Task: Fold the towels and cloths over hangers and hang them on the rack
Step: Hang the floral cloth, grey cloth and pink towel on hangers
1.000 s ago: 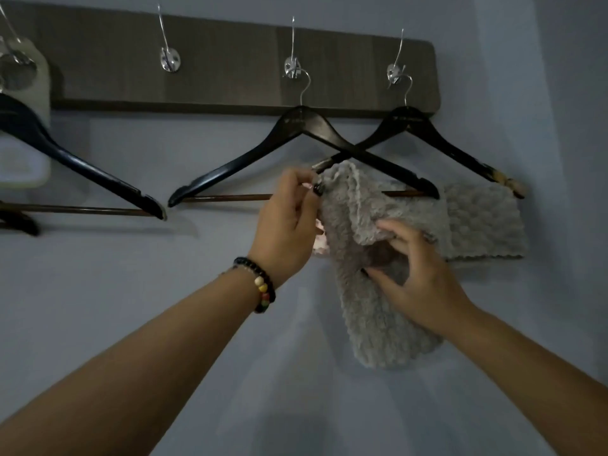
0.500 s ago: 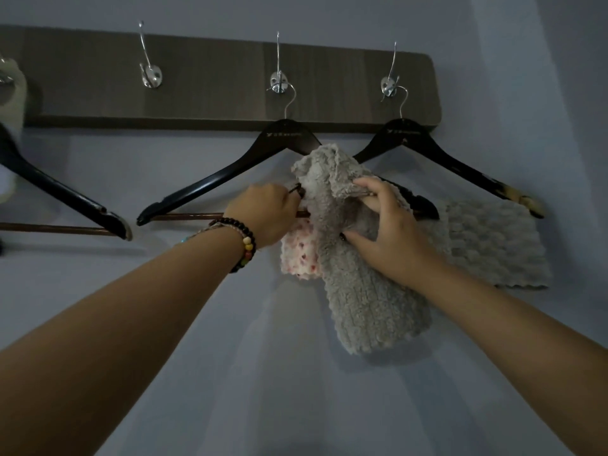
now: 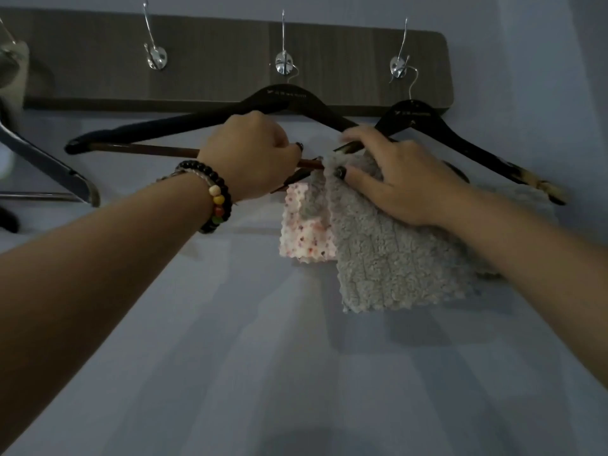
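Currently, the fluffy grey towel (image 3: pixel 388 258) hangs over the brown crossbar (image 3: pixel 148 149) of the black wooden hanger (image 3: pixel 283 97), which sits on the middle chrome hook (image 3: pixel 283 62) of the dark wood wall rack (image 3: pixel 230 54). The left hand (image 3: pixel 250 153) is closed around the crossbar, just beside the fold. The right hand (image 3: pixel 398 179) lies with fingers spread flat on the towel's top, pressing it to the bar. A pink spotted cloth (image 3: pixel 306 232) hangs below the left hand, partly behind the towel. To finish the step well, keep the bar steady and smooth the fold outward, away from the left hand, so both halves hang level.
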The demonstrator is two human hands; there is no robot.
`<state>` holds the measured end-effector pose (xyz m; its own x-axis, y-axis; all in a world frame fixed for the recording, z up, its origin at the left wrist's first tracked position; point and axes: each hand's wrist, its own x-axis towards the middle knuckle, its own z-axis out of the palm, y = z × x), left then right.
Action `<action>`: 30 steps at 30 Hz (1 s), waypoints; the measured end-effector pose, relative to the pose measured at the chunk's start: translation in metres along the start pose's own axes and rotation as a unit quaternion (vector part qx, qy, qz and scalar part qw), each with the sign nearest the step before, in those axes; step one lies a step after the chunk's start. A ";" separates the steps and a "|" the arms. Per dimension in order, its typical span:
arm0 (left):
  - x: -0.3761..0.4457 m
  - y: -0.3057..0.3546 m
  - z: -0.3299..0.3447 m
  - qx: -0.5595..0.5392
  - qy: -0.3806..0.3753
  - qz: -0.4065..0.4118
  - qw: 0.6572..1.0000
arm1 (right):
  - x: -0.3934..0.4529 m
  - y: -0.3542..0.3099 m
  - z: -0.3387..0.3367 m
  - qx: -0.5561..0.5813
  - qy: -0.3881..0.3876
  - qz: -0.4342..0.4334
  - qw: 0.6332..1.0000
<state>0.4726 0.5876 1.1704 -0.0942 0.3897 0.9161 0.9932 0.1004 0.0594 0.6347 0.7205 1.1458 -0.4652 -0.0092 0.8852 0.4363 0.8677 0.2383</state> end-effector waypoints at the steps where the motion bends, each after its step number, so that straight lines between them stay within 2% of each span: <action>1: -0.001 -0.001 -0.001 -0.010 0.001 -0.004 1.000 | 0.005 -0.001 -0.006 0.002 -0.029 0.009 1.000; 3: -0.006 -0.006 0.003 -0.030 0.014 -0.007 0.999 | 0.018 -0.005 -0.015 0.024 -0.092 0.039 0.995; 4: -0.012 -0.009 0.008 -0.035 0.046 0.010 0.998 | 0.024 -0.006 -0.017 0.038 -0.126 0.059 0.990; 7: -0.037 -0.020 0.029 -0.048 0.219 0.132 0.965 | 0.037 -0.010 -0.020 0.059 -0.210 0.103 0.970; 8: -0.046 -0.022 0.038 -0.084 0.235 0.149 0.957 | 0.039 -0.012 -0.021 0.065 -0.227 0.111 0.965; 10: -0.060 -0.021 0.053 -0.203 0.172 0.105 0.958 | 0.041 -0.015 -0.023 0.080 -0.247 0.122 0.958; 12: -0.065 -0.014 0.063 -0.317 0.068 -0.007 0.946 | 0.042 -0.019 -0.028 0.095 -0.253 0.139 0.953; 14: -0.061 -0.004 0.064 -0.435 -0.025 -0.086 0.896 | 0.043 -0.022 -0.034 0.102 -0.247 0.149 0.952; 16: -0.051 0.003 0.061 -0.546 -0.094 -0.097 0.827 | 0.043 -0.023 -0.039 0.094 -0.243 0.150 0.954; 18: -0.043 0.006 0.058 -0.594 -0.119 -0.104 0.789 | 0.044 -0.023 -0.042 0.068 -0.246 0.148 0.955; 21: -0.037 0.012 0.058 -0.600 -0.118 -0.117 0.783 | 0.041 -0.023 -0.048 0.006 -0.237 0.138 0.962; 23: -0.036 0.015 0.063 -0.586 -0.116 -0.119 0.793 | 0.036 -0.020 -0.053 0.003 -0.205 0.132 0.970; 25: -0.037 0.019 0.070 -0.572 -0.102 -0.126 0.804 | 0.027 -0.013 -0.056 0.050 -0.130 0.119 0.983; 27: -0.040 0.021 0.079 -0.569 -0.096 -0.139 0.805 | 0.011 -0.006 -0.055 0.151 0.025 0.099 0.983; 28: -0.043 0.021 0.084 -0.571 -0.096 -0.152 0.801 | 0.001 -0.001 -0.053 0.201 0.120 0.093 0.968; 30: -0.050 0.020 0.093 -0.575 -0.096 -0.185 0.791 | -0.024 0.006 -0.043 0.268 0.282 0.120 0.913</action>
<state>0.4909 0.6550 1.0890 -0.2922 0.6707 0.6818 0.2906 -0.6170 0.7314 0.6822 0.7048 1.1431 0.1320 0.0904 0.9871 -0.0375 0.9956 -0.0862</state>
